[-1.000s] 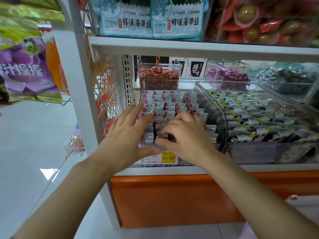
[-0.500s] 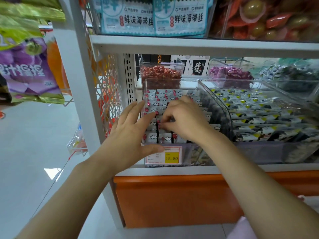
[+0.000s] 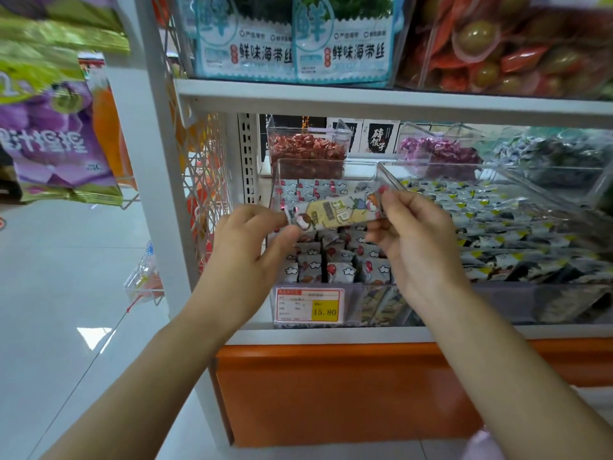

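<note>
From the head view, both hands hold one long snack packet (image 3: 336, 212) above a clear bin (image 3: 282, 180) on the lower shelf (image 3: 331, 333). The left hand (image 3: 247, 257) pinches the packet's left end between thumb and forefinger; the right hand (image 3: 411, 240) pinches the right end, fingers curled round it. The packet lies nearly level, its right end a little higher — pale yellow, with a cartoon print and dark lettering.

Below it the bin is filled with small grey sachets (image 3: 338, 267) in rows. A price tag (image 3: 310, 305) reading 15.80 sits on the bin's front wall. Just right stands a second bin (image 3: 570, 303) of dark-and-yellow wrappers. Behind them are a tub of red sweets (image 3: 306, 152) and one of purple sweets (image 3: 438, 151). On the shelf above stand blue seaweed packs (image 3: 292, 44).
</note>
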A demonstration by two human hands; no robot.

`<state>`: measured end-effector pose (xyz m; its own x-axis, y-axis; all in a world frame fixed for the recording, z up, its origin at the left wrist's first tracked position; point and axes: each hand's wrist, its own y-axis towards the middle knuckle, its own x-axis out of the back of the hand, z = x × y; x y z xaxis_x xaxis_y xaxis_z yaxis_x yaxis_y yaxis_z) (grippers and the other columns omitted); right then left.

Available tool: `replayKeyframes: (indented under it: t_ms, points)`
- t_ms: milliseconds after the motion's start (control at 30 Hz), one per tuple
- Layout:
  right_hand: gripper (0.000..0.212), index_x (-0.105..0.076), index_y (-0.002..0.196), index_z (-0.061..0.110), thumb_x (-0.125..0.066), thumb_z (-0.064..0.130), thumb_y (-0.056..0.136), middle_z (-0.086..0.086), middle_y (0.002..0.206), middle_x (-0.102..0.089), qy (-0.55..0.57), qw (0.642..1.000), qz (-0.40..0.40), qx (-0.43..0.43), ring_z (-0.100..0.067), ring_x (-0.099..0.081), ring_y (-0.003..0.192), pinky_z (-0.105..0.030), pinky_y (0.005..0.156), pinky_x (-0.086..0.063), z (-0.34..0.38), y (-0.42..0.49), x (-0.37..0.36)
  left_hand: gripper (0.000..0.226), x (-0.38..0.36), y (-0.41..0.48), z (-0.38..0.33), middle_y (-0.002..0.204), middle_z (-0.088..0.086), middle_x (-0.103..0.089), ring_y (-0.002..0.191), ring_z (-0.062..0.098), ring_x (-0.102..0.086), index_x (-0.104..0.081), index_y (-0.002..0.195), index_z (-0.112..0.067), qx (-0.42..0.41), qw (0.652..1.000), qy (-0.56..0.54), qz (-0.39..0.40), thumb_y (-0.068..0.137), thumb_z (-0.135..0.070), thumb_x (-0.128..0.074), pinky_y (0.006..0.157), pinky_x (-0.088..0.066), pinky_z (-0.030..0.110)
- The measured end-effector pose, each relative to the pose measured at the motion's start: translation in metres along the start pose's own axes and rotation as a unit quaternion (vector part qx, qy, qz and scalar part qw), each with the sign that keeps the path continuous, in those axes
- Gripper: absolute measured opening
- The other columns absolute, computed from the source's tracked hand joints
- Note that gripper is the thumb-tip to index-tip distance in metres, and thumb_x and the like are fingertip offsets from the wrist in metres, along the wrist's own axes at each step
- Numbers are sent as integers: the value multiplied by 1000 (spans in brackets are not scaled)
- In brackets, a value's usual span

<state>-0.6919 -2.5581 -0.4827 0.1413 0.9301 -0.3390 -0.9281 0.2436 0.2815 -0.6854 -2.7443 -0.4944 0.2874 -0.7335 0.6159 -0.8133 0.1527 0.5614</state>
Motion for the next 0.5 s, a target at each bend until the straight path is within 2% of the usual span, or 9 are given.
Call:
replayKeyframes:
  t_ms: [33,100,167,267,367,433,500]
  points:
    - [15,-61,82,6,-52,7,93,7,61,-63,26,999,5,-19,-7,-58,52,-20,51,-50,0,-2,0,21,0,1,0,86,-3,-55,84,2,-48,-59,81,-21,16,999,-44,2,92,-34,-47,71,-32,9]
    - [12,-63,82,5,-54,4,90,3,63,-64,59,997,15,-53,-8,-61,55,-19,52,-51,1,-5,1,27,1,1,-2,70,4,-55,60,1,-48,-60,77,-15,88,980,-176,9,95,-30,-46,56,-37,7]
    - [10,-63,83,3,-55,-1,86,1,63,-67,74,994,33,-80,-9,-63,56,-19,52,-52,2,-6,2,25,2,2,-2,75,6,-64,57,6,-54,-63,86,-12,157,944,-291,2,96,-27,-46,49,-42,14]
    - [13,-61,92,1,-55,-6,83,-2,64,-69,89,986,64,-122,-13,-67,59,-19,54,-54,2,-7,5,19,3,3,-2,79,10,-66,60,10,-60,-60,89,-8,187,917,-350,-31,96,-21,-48,48,-45,17]
    - [27,-60,101,-2,-59,-7,75,-7,67,-70,107,978,84,-156,-16,-69,61,-19,55,-54,3,-7,5,15,5,3,-2,70,6,-63,54,7,-60,-56,81,-9,205,898,-384,-66,94,-15,-51,47,-46,16]
    - [31,-61,96,-1,-61,-4,65,-9,68,-71,121,975,88,-162,-17,-70,62,-18,54,-54,4,-7,6,17,7,3,-3,63,5,-61,48,6,-56,-52,76,-9,226,879,-413,-71,93,-12,-52,47,-46,16]
    - [26,-63,87,1,-60,-4,61,-10,67,-71,141,973,85,-164,-18,-70,61,-18,52,-54,4,-6,6,21,7,4,-3,55,2,-60,45,7,-53,-50,72,-9,245,850,-462,-60,93,-9,-51,46,-46,16]
